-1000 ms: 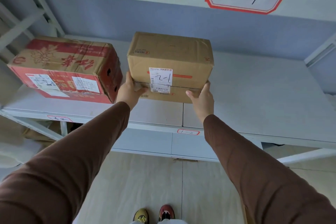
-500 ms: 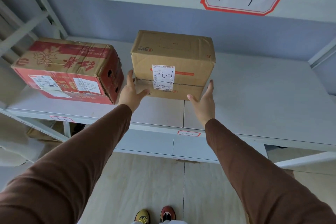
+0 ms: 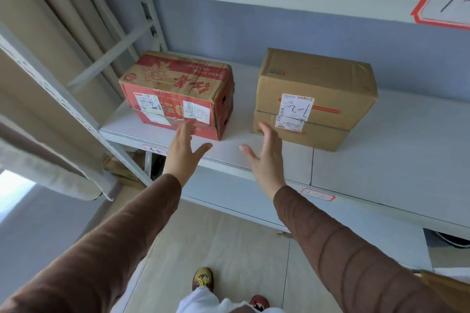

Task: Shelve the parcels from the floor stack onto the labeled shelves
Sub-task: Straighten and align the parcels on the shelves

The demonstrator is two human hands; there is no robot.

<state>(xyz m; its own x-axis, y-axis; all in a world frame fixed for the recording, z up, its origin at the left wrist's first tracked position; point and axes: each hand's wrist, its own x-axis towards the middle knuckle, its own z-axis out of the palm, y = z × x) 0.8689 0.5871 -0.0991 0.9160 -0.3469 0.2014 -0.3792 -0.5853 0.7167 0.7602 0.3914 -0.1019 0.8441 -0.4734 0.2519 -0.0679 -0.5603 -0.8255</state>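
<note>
A plain brown parcel (image 3: 315, 84) with a white label marked "1-2" rests on the white shelf (image 3: 396, 160). To its left on the same shelf stands a red printed carton (image 3: 178, 89). My left hand (image 3: 184, 152) is open in front of the red carton's lower right corner, fingers spread, holding nothing. My right hand (image 3: 267, 157) is open too, just left of and below the brown parcel's near corner, apart from it. A small red-edged tag reading "1-2" (image 3: 318, 194) is stuck on the shelf's front edge.
The shelf above carries a large red-bordered label (image 3: 447, 0) at the top right. Grey metal uprights and braces (image 3: 84, 114) stand on the left, with a beige curtain (image 3: 38, 79) behind. Below are a tiled floor and my shoes (image 3: 203, 278).
Both hands have let go of the brown parcel and drawn back to the left; the parcel now rests alone on the shelf. My view has swung left.
</note>
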